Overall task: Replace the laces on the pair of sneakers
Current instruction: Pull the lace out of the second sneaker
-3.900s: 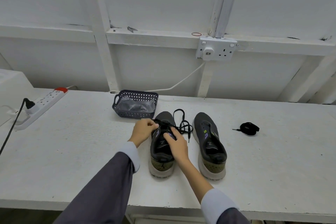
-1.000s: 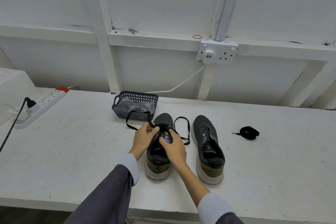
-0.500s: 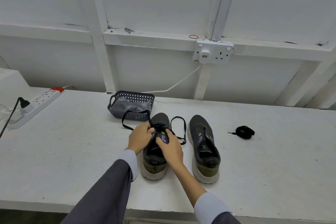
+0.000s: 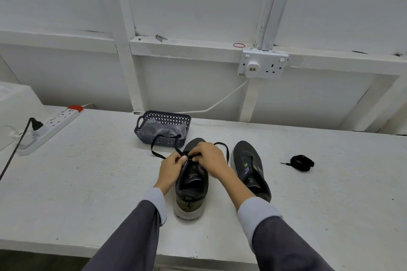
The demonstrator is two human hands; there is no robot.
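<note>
On the white desk (image 4: 88, 182), the dark grey mesh sneaker (image 4: 191, 187) stood beside its matching sneaker (image 4: 248, 160). My left hand (image 4: 170, 168) and right hand (image 4: 211, 159) sat together over its tongue, fingers (image 4: 196, 151) curled, pinching the flat black lace (image 4: 157, 152).

Basket (image 4: 163, 130) behind left sneaker (image 4: 191, 187); right sneaker (image 4: 251, 167) beside; coiled lace (image 4: 301, 162) far right; power strip (image 4: 52, 125) far left.

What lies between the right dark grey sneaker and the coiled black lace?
Head view: only bare white tabletop separates the grey sneaker and coiled lace.
</note>
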